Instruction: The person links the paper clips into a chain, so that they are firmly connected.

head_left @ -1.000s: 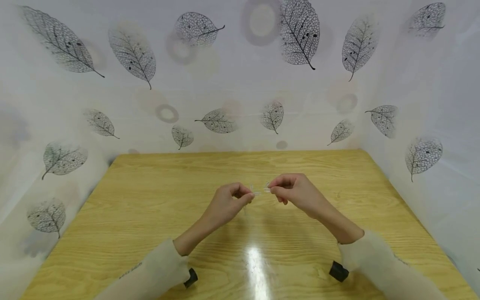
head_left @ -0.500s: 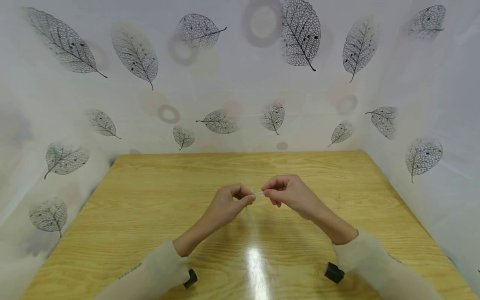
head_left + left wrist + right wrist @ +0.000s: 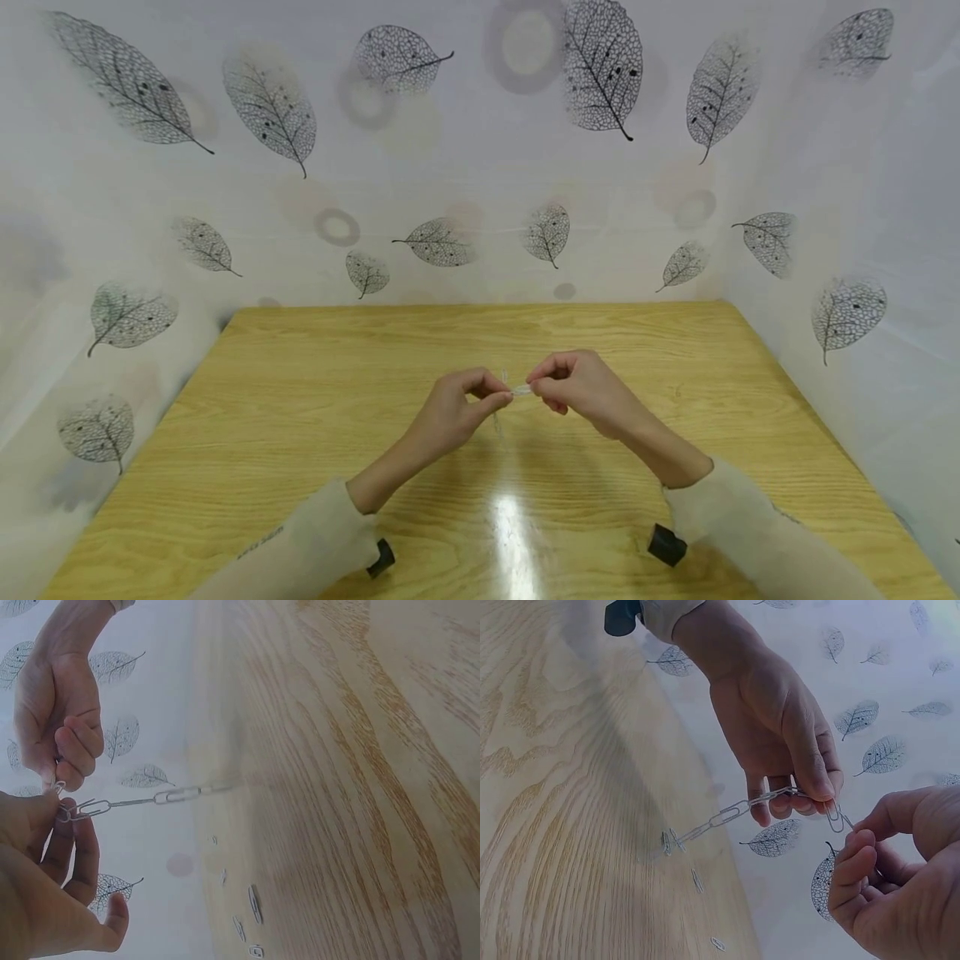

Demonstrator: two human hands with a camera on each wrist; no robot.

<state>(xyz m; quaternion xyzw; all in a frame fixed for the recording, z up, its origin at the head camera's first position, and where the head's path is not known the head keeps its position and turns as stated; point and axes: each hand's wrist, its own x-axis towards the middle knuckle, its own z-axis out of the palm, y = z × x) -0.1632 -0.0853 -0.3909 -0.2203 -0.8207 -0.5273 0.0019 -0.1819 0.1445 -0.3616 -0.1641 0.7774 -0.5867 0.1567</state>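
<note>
Left hand (image 3: 450, 412) raised above the table (image 3: 300, 433), grip pinching the top of a paperclip chain (image 3: 727, 816) that hangs down to the wood. Just right, touching it, right hand (image 3: 581, 392), grip pinching 1 loose paperclip (image 3: 834, 816) at the chain's upper end.

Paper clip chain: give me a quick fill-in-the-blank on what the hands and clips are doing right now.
1. The left hand pinches the end of a chain of paper ____.
2. The chain's free end hangs down toward the ____ table.
3. The right hand pinches a single clip at the ____ hand's fingertips.
4. Loose clips lie on the ____.

Missing words: clips; wooden; left; table
</note>
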